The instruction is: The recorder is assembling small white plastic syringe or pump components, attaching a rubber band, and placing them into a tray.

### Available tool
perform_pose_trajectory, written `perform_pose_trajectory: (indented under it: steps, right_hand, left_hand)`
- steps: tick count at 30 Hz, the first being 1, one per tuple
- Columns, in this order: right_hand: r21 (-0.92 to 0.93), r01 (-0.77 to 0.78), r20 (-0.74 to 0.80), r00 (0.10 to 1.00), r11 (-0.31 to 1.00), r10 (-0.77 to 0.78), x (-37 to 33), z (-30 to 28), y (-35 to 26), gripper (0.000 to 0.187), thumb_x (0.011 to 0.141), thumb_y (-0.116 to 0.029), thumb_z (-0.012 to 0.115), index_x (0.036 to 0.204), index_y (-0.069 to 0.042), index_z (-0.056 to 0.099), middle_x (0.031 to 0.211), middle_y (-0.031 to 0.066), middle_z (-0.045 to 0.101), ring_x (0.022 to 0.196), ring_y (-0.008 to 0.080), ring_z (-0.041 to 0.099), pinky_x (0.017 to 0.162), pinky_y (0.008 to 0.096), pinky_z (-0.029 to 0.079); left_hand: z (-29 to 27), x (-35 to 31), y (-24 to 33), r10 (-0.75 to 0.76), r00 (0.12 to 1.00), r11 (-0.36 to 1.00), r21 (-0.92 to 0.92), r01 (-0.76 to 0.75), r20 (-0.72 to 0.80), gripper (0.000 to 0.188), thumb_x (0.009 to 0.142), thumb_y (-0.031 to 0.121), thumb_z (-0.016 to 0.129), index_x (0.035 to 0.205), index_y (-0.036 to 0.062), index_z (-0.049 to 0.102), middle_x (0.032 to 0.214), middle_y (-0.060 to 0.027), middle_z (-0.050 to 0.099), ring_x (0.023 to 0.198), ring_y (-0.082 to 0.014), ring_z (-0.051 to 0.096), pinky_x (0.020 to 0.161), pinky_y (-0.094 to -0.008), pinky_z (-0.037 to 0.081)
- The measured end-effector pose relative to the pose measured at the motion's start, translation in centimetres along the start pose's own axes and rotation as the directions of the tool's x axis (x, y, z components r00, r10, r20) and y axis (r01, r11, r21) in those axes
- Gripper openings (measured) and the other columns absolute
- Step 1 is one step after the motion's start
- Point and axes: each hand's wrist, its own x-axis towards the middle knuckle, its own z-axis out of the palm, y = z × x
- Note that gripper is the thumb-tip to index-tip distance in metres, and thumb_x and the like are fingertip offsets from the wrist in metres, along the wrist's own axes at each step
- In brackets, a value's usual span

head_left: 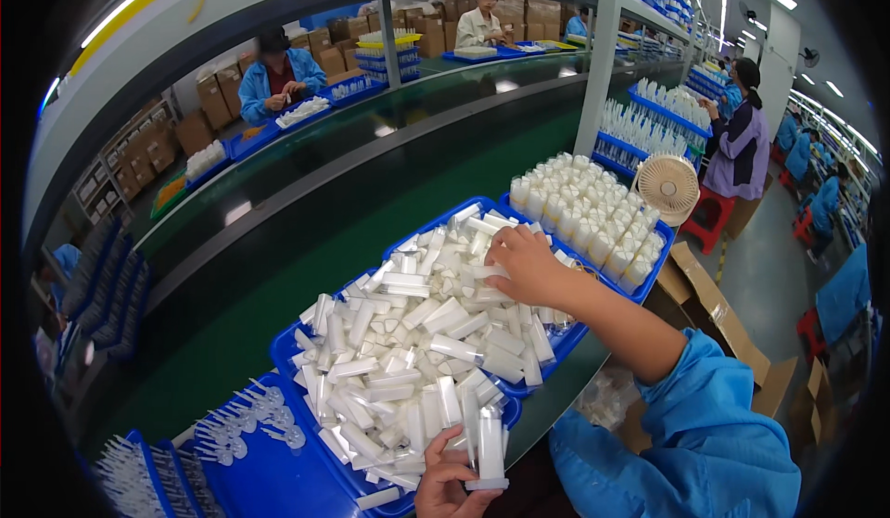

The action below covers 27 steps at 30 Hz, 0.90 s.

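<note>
At the bottom edge my left hand (pixel 447 483) is closed around a clear plastic tube (pixel 490 444) with a white base, which stands nearly upright in the fingers. My right hand (pixel 527 260) reaches over the far right part of a big pile of white plastic tubes (pixel 399 332). Its thumb and fingers close about one white tube (pixel 480 271) there; the fingertips are partly hidden. The pile fills blue trays (pixel 278 349) and rises above their rims, with the pieces lying in all directions.
Beyond the right hand, a blue tray (pixel 660 256) holds upright white-and-clear tubes in rows, beside a round beige fan (pixel 667 189). Lower left, a blue tray (pixel 264 481) carries thin-stemmed clear pieces. A green conveyor belt (pixel 306 268) runs behind. Cardboard (pixel 718 309) lies at right; people work opposite.
</note>
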Motion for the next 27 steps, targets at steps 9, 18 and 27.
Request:
perform_pose_trajectory:
  steps: [9,18,27]
  right_hand:
    - [0.336,0.011,-0.031,1.0,0.942,-0.001,-0.1,-1.9,-0.9,0.014,0.076,-0.017,0.066,0.086,-0.009,0.063,0.096,0.0083,0.056,0.085,0.0212,0.053,0.079,0.0315,0.036]
    - [0.933,-0.299,0.293,0.954,-0.199,-0.056,-6.9,-3.0,-5.3,0.008,0.082,-0.007,0.062,0.088,-0.002,0.063,0.085,0.0004,0.055,0.073,0.0063,0.05,0.062,0.0197,0.038]
    - [0.777,-0.458,0.408,0.889,-0.431,-0.208,-7.6,-3.2,-6.5,0.023,0.084,-0.009,0.059,0.104,-0.006,0.049,0.097,0.0007,0.05,0.076,0.0043,0.044,0.062,0.0201,0.035]
  left_hand:
    - [0.2,-0.3,0.6,-0.13,0.991,0.973,-0.197,0.12,-0.041,0.034,0.066,-0.012,0.062,0.096,-0.0001,0.052,0.125,-0.0242,0.041,0.118,-0.0307,0.043,0.093,-0.0369,0.041]
    - [1.0,1.5,2.0,0.16,0.975,0.875,0.434,-0.214,0.156,0.021,0.066,-0.003,0.067,0.085,0.0053,0.066,0.081,-0.0088,0.063,0.099,-0.031,0.051,0.093,-0.0435,0.033]
    - [1.0,2.0,2.0,0.268,0.938,0.809,0.479,-0.342,0.218,0.01,0.071,0.005,0.066,0.081,0.0046,0.067,0.077,-0.0073,0.064,0.078,-0.023,0.058,0.092,-0.0451,0.032]
